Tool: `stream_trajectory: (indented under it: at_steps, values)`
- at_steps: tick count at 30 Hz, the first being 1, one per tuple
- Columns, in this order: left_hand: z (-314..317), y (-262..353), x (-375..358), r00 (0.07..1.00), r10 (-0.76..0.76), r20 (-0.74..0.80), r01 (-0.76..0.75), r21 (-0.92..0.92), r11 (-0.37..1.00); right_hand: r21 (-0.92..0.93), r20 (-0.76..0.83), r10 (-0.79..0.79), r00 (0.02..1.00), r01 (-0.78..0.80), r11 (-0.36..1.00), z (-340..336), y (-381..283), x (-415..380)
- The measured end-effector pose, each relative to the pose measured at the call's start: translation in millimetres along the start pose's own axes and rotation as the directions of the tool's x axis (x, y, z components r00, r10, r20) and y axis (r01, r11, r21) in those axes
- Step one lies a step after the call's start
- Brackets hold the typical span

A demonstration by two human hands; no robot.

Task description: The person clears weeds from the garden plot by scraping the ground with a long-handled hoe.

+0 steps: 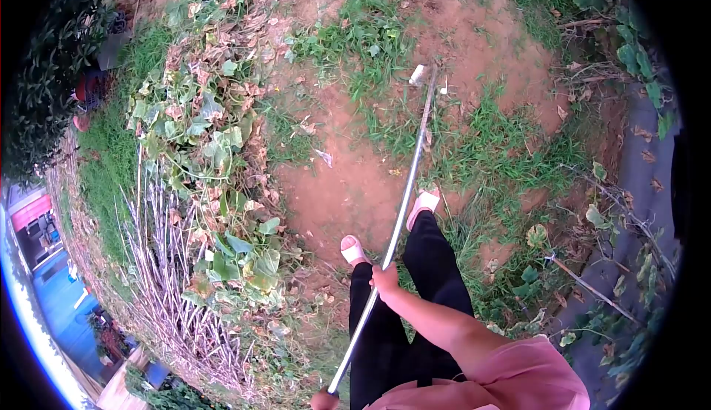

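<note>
A long-handled hoe (412,169) with a shiny metal shaft slants from the bottom of the view up to the middle. Its small pale head (420,74) rests at the ground among grass and bare soil. My right hand (384,280) is wrapped round the shaft in front of my legs. Lower down, my left hand (324,400) closes round the shaft's near end, partly cut off by the frame's edge. My feet in pink slippers (353,250) stand on either side of the shaft.
Wilting vines (215,143) and a heap of dry stalks (174,284) lie to the left. Green grass (496,140) grows in patches on the reddish soil (337,195). On the right, another long-handled tool (592,289) lies near a grey strip (644,180).
</note>
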State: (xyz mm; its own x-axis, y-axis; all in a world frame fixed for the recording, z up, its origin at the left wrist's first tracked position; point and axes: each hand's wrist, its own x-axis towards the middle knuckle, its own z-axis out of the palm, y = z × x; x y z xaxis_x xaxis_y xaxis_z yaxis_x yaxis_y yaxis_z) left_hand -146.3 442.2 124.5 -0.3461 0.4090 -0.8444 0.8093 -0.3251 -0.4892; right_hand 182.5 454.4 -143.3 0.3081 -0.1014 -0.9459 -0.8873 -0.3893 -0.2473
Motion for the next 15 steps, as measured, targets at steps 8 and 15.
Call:
stream_trajectory:
  at_steps: [8,15]
  values:
    - [-193,299,41,0.923,0.304,-0.237,-0.376,-0.384,0.843,-0.400,-0.192,-0.520,0.832,0.418,0.816,10,-339,162]
    - [34,13,85,0.996,0.082,-0.028,-0.086,-0.186,0.979,-0.414,-0.064,-0.291,0.955,0.240,0.878,89,-24,33]
